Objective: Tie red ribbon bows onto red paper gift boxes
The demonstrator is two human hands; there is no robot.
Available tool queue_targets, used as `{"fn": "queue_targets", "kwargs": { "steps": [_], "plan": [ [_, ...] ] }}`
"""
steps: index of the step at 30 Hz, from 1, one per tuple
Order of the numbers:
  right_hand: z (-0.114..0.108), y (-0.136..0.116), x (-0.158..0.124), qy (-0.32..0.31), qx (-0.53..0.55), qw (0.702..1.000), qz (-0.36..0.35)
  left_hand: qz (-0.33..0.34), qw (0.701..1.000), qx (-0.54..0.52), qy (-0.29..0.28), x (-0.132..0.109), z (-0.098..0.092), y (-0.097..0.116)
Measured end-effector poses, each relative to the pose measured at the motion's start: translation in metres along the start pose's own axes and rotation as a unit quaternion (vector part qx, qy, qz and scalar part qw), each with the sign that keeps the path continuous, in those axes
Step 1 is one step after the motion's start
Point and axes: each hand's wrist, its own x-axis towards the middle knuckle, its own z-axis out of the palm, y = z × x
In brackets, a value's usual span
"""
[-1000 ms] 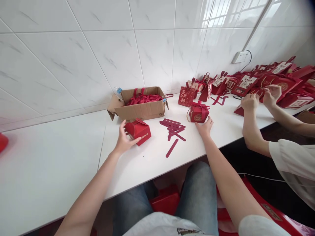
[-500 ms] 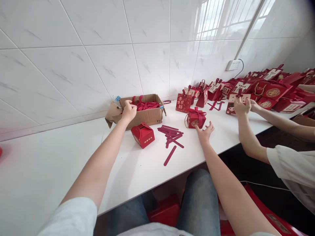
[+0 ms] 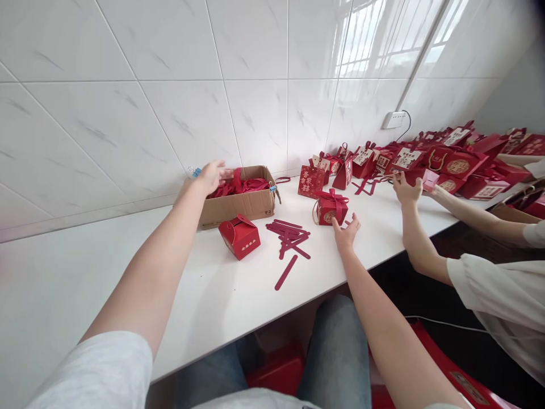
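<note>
My left hand [image 3: 212,175] reaches over the left end of a cardboard box [image 3: 238,205] filled with red ribbons [image 3: 242,185]; its fingers are spread and hold nothing I can see. My right hand [image 3: 347,232] rests open on the white table [image 3: 85,272], just in front of a red gift box tied with a ribbon bow [image 3: 331,207]. A plain red gift box without a ribbon [image 3: 239,236] sits between my arms. Several dark red paper strips [image 3: 289,236] lie scattered beside it.
Another person sits at my right, their hands [image 3: 406,189] working among many red gift boxes and bags [image 3: 451,159] along the wall. A wall socket [image 3: 392,119] is above them. Red stools [image 3: 281,369] stand under the table.
My left hand let go of the plain red box and moved up to the cardboard box of ribbons. My right hand drew back slightly from the ribboned box. The view shifted left.
</note>
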Motion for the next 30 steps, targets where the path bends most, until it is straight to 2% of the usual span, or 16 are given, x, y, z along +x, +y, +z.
{"fn": "queue_targets", "kwargs": {
  "steps": [3, 7, 9, 11, 13, 15, 18, 22, 27, 29, 30],
  "plan": [
    [-0.001, 0.0, 0.0, 0.001, -0.002, 1.0, 0.004, 0.096, 0.995, -0.028, 0.013, -0.021, -0.005, 0.024],
    [-0.002, 0.001, -0.002, 0.004, 0.001, 1.0, 0.003, 0.132, 0.991, 0.003, 0.011, -0.041, -0.006, 0.037],
    [-0.003, 0.001, -0.002, 0.004, 0.002, 1.0, 0.003, 0.146, 0.988, 0.043, 0.03, -0.04, -0.006, 0.032],
    [-0.003, 0.001, -0.003, 0.004, 0.002, 1.0, 0.002, 0.139, 0.975, 0.158, 0.064, -0.033, -0.006, 0.021],
    [-0.003, 0.0, -0.003, 0.006, 0.002, 1.0, 0.0, 0.1, 0.946, 0.298, 0.085, -0.022, -0.006, 0.006],
    [-0.002, 0.0, -0.003, 0.007, 0.001, 1.0, -0.003, 0.054, 0.926, 0.364, 0.079, -0.011, -0.004, -0.009],
    [-0.002, -0.001, -0.002, 0.006, 0.001, 1.0, -0.006, 0.018, 0.92, 0.39, 0.039, 0.0, 0.0, -0.031],
    [-0.001, -0.001, -0.001, 0.008, 0.0, 1.0, -0.006, 0.015, 0.914, 0.405, -0.015, 0.003, -0.002, -0.046],
    [-0.001, 0.0, 0.0, 0.01, 0.003, 1.0, -0.002, 0.038, 0.912, 0.402, -0.071, -0.01, -0.025, -0.044],
    [-0.001, 0.0, -0.001, 0.011, 0.005, 1.0, -0.001, 0.061, 0.921, 0.38, -0.06, -0.02, -0.034, -0.04],
    [-0.001, 0.0, -0.001, 0.012, 0.005, 1.0, 0.0, 0.075, 0.934, 0.349, -0.031, -0.026, -0.037, -0.037]
  ]
}}
